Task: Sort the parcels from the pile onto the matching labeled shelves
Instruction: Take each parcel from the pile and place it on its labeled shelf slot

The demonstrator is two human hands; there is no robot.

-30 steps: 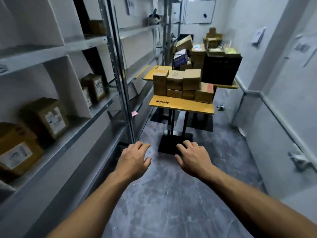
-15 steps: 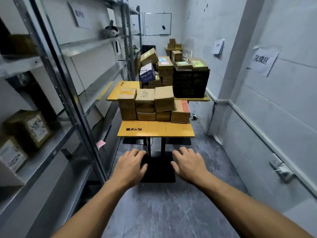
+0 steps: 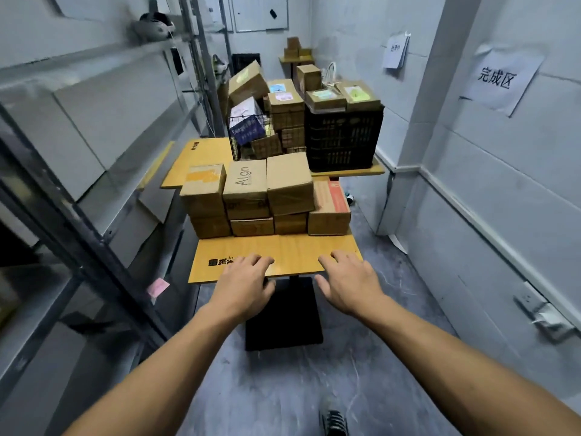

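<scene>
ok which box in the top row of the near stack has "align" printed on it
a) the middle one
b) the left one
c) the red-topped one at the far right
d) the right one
a, the Align box sits in the middle of the top row, between the box with the orange label and the plain taped box.

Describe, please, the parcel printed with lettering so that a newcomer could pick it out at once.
Start at the nearer yellow table, where brown parcels are stacked in two layers. In the top layer, take the second parcel from the left. It alone bears large grey lettering on top; its left neighbour has an orange patch, its right neighbour is plain.
</scene>
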